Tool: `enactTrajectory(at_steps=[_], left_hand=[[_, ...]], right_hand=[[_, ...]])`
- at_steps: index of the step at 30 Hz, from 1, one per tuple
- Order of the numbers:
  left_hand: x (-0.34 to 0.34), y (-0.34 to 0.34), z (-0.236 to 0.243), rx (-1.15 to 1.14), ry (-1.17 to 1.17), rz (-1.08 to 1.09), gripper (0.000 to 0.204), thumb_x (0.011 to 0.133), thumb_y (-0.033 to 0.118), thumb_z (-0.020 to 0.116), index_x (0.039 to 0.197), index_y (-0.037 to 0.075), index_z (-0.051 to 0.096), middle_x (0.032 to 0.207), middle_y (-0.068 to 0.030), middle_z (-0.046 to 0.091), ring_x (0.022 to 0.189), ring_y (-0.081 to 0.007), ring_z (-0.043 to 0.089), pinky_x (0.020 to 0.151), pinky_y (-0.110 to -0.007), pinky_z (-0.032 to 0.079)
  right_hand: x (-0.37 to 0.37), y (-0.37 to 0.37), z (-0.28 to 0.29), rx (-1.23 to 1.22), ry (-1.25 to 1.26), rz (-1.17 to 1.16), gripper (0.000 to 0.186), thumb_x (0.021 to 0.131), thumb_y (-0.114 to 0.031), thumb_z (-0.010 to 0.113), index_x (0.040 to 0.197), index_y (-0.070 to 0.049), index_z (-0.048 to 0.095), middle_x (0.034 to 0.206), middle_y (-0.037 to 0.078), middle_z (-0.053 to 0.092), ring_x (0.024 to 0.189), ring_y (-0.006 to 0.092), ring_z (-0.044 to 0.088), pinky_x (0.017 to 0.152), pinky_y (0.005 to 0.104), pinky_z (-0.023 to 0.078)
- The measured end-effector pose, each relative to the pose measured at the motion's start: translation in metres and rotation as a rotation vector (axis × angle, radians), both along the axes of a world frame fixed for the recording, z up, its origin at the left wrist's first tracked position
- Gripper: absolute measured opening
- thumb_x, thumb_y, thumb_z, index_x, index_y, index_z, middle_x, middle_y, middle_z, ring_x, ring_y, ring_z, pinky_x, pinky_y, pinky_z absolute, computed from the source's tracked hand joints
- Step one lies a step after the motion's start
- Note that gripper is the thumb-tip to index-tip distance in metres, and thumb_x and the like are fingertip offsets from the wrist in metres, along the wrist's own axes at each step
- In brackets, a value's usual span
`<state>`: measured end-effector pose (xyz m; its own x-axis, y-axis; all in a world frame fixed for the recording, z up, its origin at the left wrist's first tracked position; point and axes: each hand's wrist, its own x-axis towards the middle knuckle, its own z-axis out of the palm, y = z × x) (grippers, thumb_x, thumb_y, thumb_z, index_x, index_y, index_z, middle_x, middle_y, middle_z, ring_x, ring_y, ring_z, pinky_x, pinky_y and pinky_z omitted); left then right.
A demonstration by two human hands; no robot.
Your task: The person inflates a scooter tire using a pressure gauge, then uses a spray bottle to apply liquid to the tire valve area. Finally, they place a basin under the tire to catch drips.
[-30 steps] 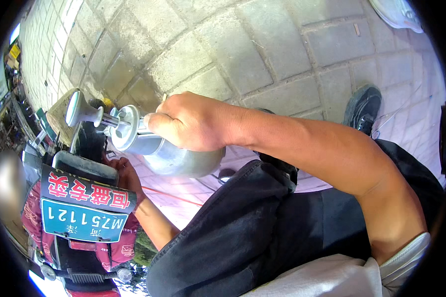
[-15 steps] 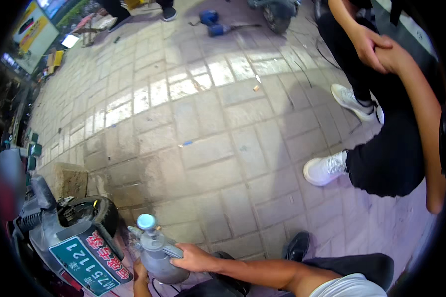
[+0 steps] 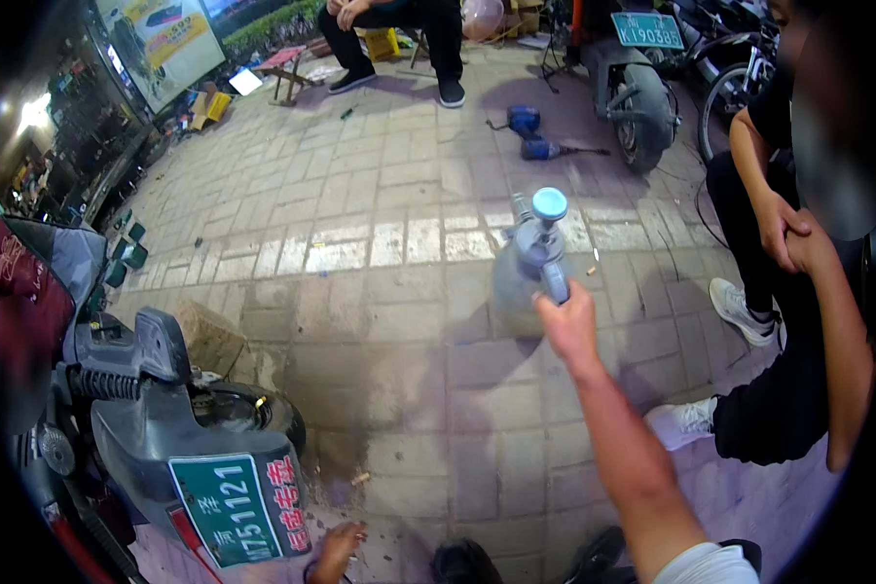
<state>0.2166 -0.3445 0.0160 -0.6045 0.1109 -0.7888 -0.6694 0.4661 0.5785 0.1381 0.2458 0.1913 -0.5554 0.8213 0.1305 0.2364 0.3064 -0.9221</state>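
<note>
My right hand (image 3: 571, 326) is closed around the handle of a grey pump sprayer (image 3: 518, 282), arm stretched forward over the paving. Its pump knob is light blue, and a nozzle sticks out on its far left side. Low in the picture, my left hand (image 3: 339, 550) shows its fingers partly spread, holding nothing that I can see. Just left of that hand is the rear of a scooter (image 3: 131, 419), with a green plate (image 3: 226, 511) and the rear wheel (image 3: 287, 423) partly exposed.
A stone block (image 3: 209, 336) lies beside the scooter. Two blue power tools (image 3: 535, 136) rest on the paving (image 3: 399, 341), near another parked scooter (image 3: 638, 107). To the right, a person in black trousers and white shoes (image 3: 686, 423) sits close by; another person (image 3: 399, 39) sits at the back.
The pump sprayer has moved forward and right from beside the scooter, carried by my right hand. My left hand is now apart from it. The view has tilted up.
</note>
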Motion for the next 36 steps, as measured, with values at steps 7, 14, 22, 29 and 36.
enactTrajectory(at_steps=[7, 14, 22, 29, 36], left_hand=[[-0.015, 0.151, 0.108, 0.067, 0.073, -0.236, 0.045, 0.091, 0.03, 0.059, 0.124, 0.0, 0.057, 0.12, -0.0146, 0.062, 0.097, -0.0193, 0.063, 0.086, -0.03, 0.047], [-0.071, 0.298, 0.206, 0.269, 0.194, -0.585, 0.051, 0.091, 0.037, 0.058, 0.128, 0.001, 0.055, 0.124, -0.0204, 0.06, 0.12, -0.0302, 0.054, 0.101, -0.035, 0.04], [-0.129, 0.351, 0.358, 0.115, 0.152, -0.185, 0.045, 0.089, 0.032, 0.058, 0.121, 0.0, 0.059, 0.114, -0.0201, 0.064, 0.108, -0.0303, 0.061, 0.093, -0.035, 0.046], [-0.232, 0.299, 0.506, -0.278, 0.335, -0.188, 0.068, 0.081, 0.04, 0.064, 0.137, 0.007, 0.046, 0.146, -0.0216, 0.036, 0.133, -0.0382, 0.036, 0.109, -0.044, 0.03], [-0.429, 0.23, 0.599, -0.465, 0.352, -0.037, 0.084, 0.072, 0.042, 0.075, 0.14, 0.006, 0.042, 0.151, -0.0202, 0.027, 0.139, -0.0357, 0.024, 0.11, -0.055, 0.024]], right_hand=[[-0.051, 0.181, -0.058, 0.029, 0.027, -0.303, 0.035, 0.077, -0.027, 0.068, 0.087, 0.004, 0.058, 0.076, 0.019, 0.063, 0.071, 0.0277, 0.061, 0.067, 0.04, 0.048], [0.022, 0.118, -0.061, -0.046, -0.343, -0.205, 0.067, 0.08, -0.043, 0.07, 0.117, 0.01, 0.051, 0.111, 0.027, 0.059, 0.103, 0.0374, 0.058, 0.088, 0.0433, 0.044], [0.15, -0.105, 0.122, -0.466, -0.949, 0.154, 0.051, 0.083, -0.033, 0.068, 0.115, 0.006, 0.058, 0.106, 0.023, 0.065, 0.099, 0.0284, 0.063, 0.086, 0.0375, 0.048], [0.014, -0.073, 0.36, -0.311, -0.853, 0.339, 0.048, 0.082, -0.032, 0.066, 0.11, 0.007, 0.061, 0.101, 0.022, 0.066, 0.095, 0.0286, 0.063, 0.085, 0.0374, 0.048], [-0.159, 0.023, 0.461, -0.063, -0.876, 0.496, 0.045, 0.081, -0.033, 0.064, 0.106, 0.004, 0.065, 0.102, 0.025, 0.066, 0.1, 0.0369, 0.063, 0.087, 0.0404, 0.049]])
